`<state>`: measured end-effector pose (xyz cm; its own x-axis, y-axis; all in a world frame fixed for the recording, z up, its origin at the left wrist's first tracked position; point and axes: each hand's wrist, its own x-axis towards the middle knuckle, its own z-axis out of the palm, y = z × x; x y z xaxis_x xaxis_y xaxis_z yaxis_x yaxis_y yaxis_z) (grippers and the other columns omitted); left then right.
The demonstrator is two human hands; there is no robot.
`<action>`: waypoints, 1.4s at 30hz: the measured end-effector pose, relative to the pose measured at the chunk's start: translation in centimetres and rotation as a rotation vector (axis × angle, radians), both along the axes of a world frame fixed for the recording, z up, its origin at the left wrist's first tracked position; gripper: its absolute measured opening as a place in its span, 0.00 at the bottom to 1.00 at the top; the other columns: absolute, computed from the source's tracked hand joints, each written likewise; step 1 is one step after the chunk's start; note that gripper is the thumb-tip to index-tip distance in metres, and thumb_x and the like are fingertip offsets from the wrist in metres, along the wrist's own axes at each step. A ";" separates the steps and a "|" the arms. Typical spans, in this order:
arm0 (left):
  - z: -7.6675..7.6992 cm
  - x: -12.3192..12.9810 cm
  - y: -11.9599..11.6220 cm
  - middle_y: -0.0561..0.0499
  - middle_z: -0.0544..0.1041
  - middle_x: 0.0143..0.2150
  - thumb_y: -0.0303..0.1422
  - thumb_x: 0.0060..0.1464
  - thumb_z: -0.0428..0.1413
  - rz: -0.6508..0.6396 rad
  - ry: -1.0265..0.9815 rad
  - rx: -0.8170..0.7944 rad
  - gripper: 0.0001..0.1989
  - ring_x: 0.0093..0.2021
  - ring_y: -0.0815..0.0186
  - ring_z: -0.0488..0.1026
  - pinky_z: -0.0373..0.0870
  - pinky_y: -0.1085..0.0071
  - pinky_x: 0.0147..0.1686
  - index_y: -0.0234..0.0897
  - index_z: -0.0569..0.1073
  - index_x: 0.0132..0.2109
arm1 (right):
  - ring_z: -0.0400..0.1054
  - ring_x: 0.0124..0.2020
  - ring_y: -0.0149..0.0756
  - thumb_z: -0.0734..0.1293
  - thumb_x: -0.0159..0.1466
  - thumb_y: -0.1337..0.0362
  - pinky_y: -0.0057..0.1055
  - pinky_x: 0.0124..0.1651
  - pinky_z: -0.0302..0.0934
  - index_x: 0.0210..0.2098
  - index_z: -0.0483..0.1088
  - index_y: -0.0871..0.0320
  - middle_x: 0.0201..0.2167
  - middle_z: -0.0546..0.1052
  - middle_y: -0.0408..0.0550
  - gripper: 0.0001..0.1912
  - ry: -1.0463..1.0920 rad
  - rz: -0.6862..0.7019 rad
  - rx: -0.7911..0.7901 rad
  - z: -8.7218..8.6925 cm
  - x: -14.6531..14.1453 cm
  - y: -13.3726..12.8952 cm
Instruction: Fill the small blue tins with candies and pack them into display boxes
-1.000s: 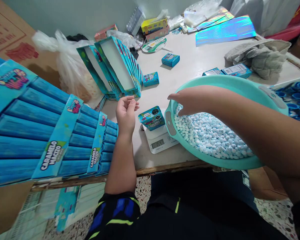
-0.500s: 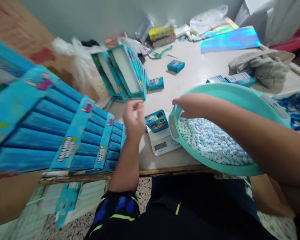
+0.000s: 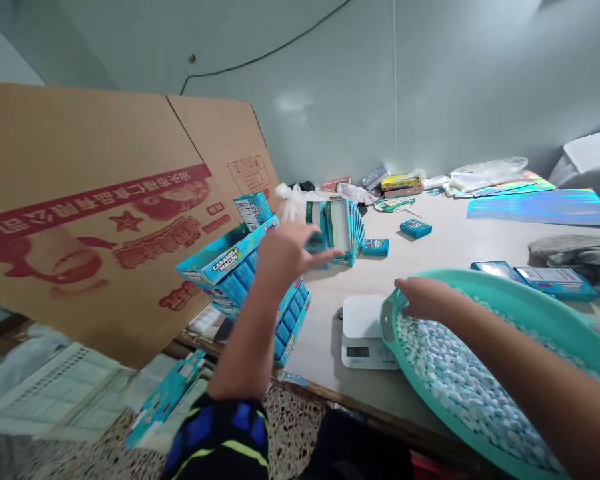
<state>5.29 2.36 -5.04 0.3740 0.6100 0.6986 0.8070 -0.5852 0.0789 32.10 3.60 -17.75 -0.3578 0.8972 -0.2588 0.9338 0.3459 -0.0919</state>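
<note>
“Since the record opens with hands, what is the state of your left hand [image 3: 289, 252]?”

“Raised, and blurred; my forearm crosses in front of the stacked display cases [image 3: 293, 317]; thumb and fingers stand well apart in a curve; a teal shape shows between them, though I cannot tell whether I hold it or it lies behind.”

“And your right hand [image 3: 423, 300]?”

“Bent over the rim of the teal basin [image 3: 540, 308], just beside its grey insert [image 3: 387, 321], and gripping there; my forearm passes above the pale blue and white candies [image 3: 440, 357] inside.”

“Position of the scale?”

“The white scale [image 3: 363, 320] rests on the table [image 3: 323, 333], between the display cases and the basin; the basin's rim overlaps its right side in view, so contact cannot be confirmed; its readout is illegible.”

“Other items?”

“One small blue box [image 3: 376, 247] lies just beside the upright trays [image 3: 343, 233]; another blue box [image 3: 416, 228] lies farther back; two flat boxes [image 3: 555, 283] lie behind the basin, near a grey cloth [image 3: 585, 247]; a large printed carton [image 3: 155, 213] leans at left, tilted; an iridescent sheet [image 3: 540, 208] lies towards the wall.”
</note>
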 end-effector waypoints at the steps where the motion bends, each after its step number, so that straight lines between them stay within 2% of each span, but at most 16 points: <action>1: 3.1 -0.8 -0.4 0.46 0.76 0.34 0.49 0.43 0.74 0.013 -0.040 0.063 0.21 0.38 0.56 0.72 0.64 0.64 0.38 0.41 0.80 0.38 | 0.74 0.54 0.58 0.69 0.64 0.69 0.40 0.46 0.70 0.64 0.66 0.69 0.53 0.77 0.67 0.30 -0.005 0.011 0.006 0.0 0.0 -0.1; 3: 8.4 -2.2 -0.4 0.47 0.76 0.35 0.40 0.38 0.77 0.041 -0.100 0.112 0.20 0.39 0.57 0.70 0.64 0.66 0.40 0.39 0.81 0.37 | 0.74 0.54 0.59 0.69 0.64 0.69 0.41 0.46 0.70 0.64 0.67 0.70 0.53 0.77 0.68 0.29 -0.002 0.024 0.017 0.0 -0.1 -0.1; 4: 10.3 -2.9 0.0 0.48 0.76 0.34 0.37 0.37 0.77 0.061 -0.116 0.092 0.19 0.38 0.58 0.70 0.64 0.66 0.41 0.38 0.82 0.36 | 0.74 0.54 0.58 0.69 0.64 0.69 0.41 0.47 0.70 0.64 0.66 0.70 0.53 0.77 0.68 0.29 0.001 0.022 0.016 -0.1 -0.1 -0.1; 5: 11.7 -3.7 0.8 0.48 0.76 0.33 0.34 0.36 0.77 0.073 -0.131 0.050 0.18 0.38 0.58 0.70 0.64 0.66 0.40 0.39 0.82 0.35 | 0.74 0.54 0.58 0.69 0.64 0.70 0.41 0.47 0.71 0.64 0.66 0.69 0.54 0.76 0.68 0.30 0.003 0.018 0.015 -0.1 0.0 -0.1; 7: 13.1 -5.5 2.8 0.49 0.76 0.31 0.34 0.36 0.76 0.120 -0.133 -0.019 0.15 0.36 0.58 0.71 0.64 0.67 0.39 0.40 0.82 0.33 | 0.74 0.54 0.58 0.69 0.64 0.70 0.41 0.47 0.71 0.65 0.66 0.69 0.54 0.76 0.68 0.30 0.008 0.016 0.011 -0.1 0.0 -0.1; 9: 12.8 -7.6 5.0 0.49 0.77 0.33 0.38 0.37 0.75 0.228 -0.065 -0.043 0.15 0.35 0.58 0.71 0.64 0.67 0.39 0.41 0.82 0.33 | 0.75 0.54 0.58 0.70 0.63 0.70 0.41 0.46 0.71 0.64 0.66 0.70 0.54 0.76 0.69 0.30 0.017 0.027 0.012 -0.1 0.0 -0.1; 11: 11.8 -9.6 6.6 0.48 0.79 0.35 0.44 0.38 0.74 0.283 -0.052 -0.002 0.17 0.36 0.57 0.72 0.64 0.67 0.39 0.42 0.82 0.34 | 0.74 0.54 0.58 0.70 0.63 0.69 0.40 0.47 0.71 0.63 0.68 0.70 0.54 0.76 0.69 0.29 0.034 0.043 0.020 0.0 0.1 0.0; 15: 10.2 -12.1 7.5 0.47 0.80 0.34 0.45 0.38 0.73 0.146 -0.202 0.093 0.19 0.36 0.57 0.73 0.64 0.68 0.39 0.42 0.83 0.36 | 0.74 0.54 0.56 0.69 0.64 0.69 0.40 0.49 0.71 0.60 0.70 0.69 0.54 0.77 0.66 0.25 0.062 0.054 0.030 0.2 0.2 0.1; 19: 10.2 -12.5 7.3 0.49 0.79 0.36 0.41 0.37 0.75 0.053 -0.197 0.104 0.18 0.37 0.59 0.72 0.62 0.67 0.42 0.43 0.84 0.38 | 0.74 0.54 0.58 0.69 0.63 0.70 0.40 0.48 0.71 0.61 0.70 0.70 0.54 0.77 0.68 0.26 0.058 0.048 0.030 0.3 0.2 0.1; 24: 10.6 -13.8 8.4 0.55 0.76 0.33 0.36 0.42 0.75 0.091 -0.217 0.053 0.13 0.38 0.63 0.66 0.60 0.66 0.47 0.41 0.83 0.36 | 0.74 0.55 0.57 0.70 0.63 0.69 0.40 0.48 0.71 0.63 0.68 0.68 0.55 0.76 0.68 0.29 0.064 0.046 0.025 0.4 0.4 0.2; 28: 10.3 -15.1 9.5 0.55 0.74 0.31 0.35 0.49 0.71 0.143 -0.239 0.024 0.09 0.38 0.63 0.65 0.60 0.64 0.51 0.39 0.83 0.37 | 0.74 0.54 0.57 0.70 0.63 0.68 0.41 0.49 0.71 0.62 0.69 0.68 0.55 0.76 0.67 0.28 0.089 0.051 0.029 0.2 0.4 0.5; 30: 9.9 -15.1 9.8 0.54 0.73 0.33 0.36 0.50 0.70 0.145 -0.230 0.000 0.09 0.40 0.63 0.66 0.60 0.64 0.54 0.38 0.83 0.38 | 0.75 0.54 0.58 0.70 0.63 0.68 0.42 0.49 0.72 0.61 0.70 0.68 0.55 0.76 0.68 0.27 0.095 0.053 0.033 0.1 0.4 0.5; 34: 9.2 -14.1 10.4 0.52 0.70 0.38 0.36 0.35 0.77 0.191 -0.229 -0.066 0.24 0.48 0.59 0.66 0.54 0.60 0.66 0.37 0.82 0.41 | 0.74 0.55 0.59 0.70 0.63 0.68 0.43 0.50 0.72 0.61 0.70 0.69 0.55 0.76 0.70 0.28 0.097 0.057 0.036 0.3 0.4 0.4; 36: 9.2 -13.4 10.5 0.51 0.69 0.40 0.38 0.31 0.78 0.212 -0.243 -0.111 0.29 0.51 0.57 0.66 0.52 0.55 0.69 0.36 0.80 0.43 | 0.73 0.57 0.59 0.70 0.64 0.67 0.44 0.53 0.72 0.62 0.69 0.70 0.56 0.75 0.71 0.28 0.100 0.057 0.034 0.5 0.4 0.3; 40: 9.6 -11.4 9.5 0.50 0.73 0.38 0.48 0.30 0.76 0.239 -0.247 -0.217 0.28 0.49 0.55 0.68 0.55 0.46 0.69 0.39 0.78 0.36 | 0.72 0.58 0.58 0.69 0.65 0.68 0.43 0.55 0.71 0.63 0.69 0.68 0.57 0.75 0.69 0.28 0.119 0.039 0.017 1.3 0.8 0.1; 42: 9.7 -9.8 8.1 0.54 0.75 0.42 0.57 0.35 0.70 0.275 -0.135 -0.217 0.28 0.53 0.54 0.68 0.58 0.46 0.69 0.45 0.77 0.38 | 0.72 0.59 0.57 0.69 0.65 0.68 0.41 0.56 0.70 0.64 0.68 0.66 0.59 0.74 0.68 0.29 0.130 0.021 0.007 1.8 1.0 0.2</action>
<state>-4.56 10.41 4.67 0.0888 0.8144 0.5735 0.9057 -0.3057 0.2938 33.15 3.81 -15.95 -0.4067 0.8908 -0.2026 0.9067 0.3664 -0.2090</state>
